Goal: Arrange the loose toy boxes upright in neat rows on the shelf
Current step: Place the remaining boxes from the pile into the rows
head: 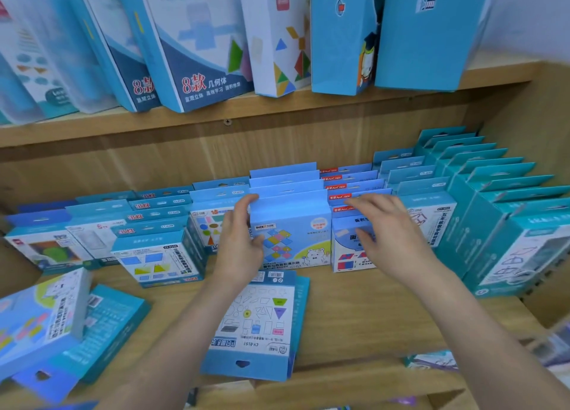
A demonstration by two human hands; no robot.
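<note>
Bright, even, cool light, soft shadow under the upper shelf (pixel 216 123), no hard glare, wide-angle bending at the edges, motion blur on the tall boxes (pixel 197 39) top left and on both lower corners, centre fairly sharp

We see upright blue toy boxes in rows running front to back on the wooden shelf (pixel 354 311), hang-tabs up; the front box of the middle row (pixel 293 240) shows coloured diamonds and a bear. In front of that row a loose box (pixel 256 323) lies flat, printed face up with shape outlines, its hang-tab toward the shelf's front edge. At the left, two more loose boxes (pixel 40 323) are stacked, the upper one tilted across the lower.
</note>
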